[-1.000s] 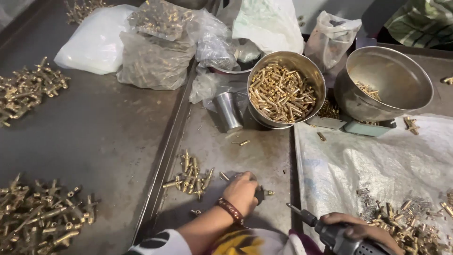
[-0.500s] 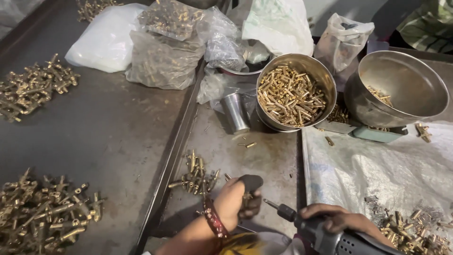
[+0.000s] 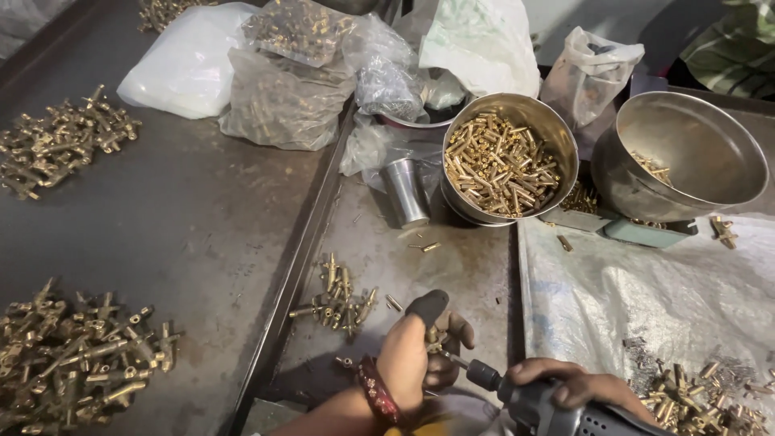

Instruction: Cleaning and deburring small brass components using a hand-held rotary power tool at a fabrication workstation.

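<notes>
Head cam: left hand [image 3: 420,347] now pinches a brass fitting [image 3: 433,337] against the drill [image 3: 557,408] tip; right hand [image 3: 577,383] grips the drill, moved in closer.

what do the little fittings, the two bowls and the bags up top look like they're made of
The small fittings look like brass: yellow-gold with a dull metallic shine. The full bowl and the nearly empty bowl look like stainless steel: silvery grey, with soft reflections on their walls. The bags seem thin plastic film, clear to milky and crinkled, with parts showing through. The piece in the left hand looks brass too.
</notes>
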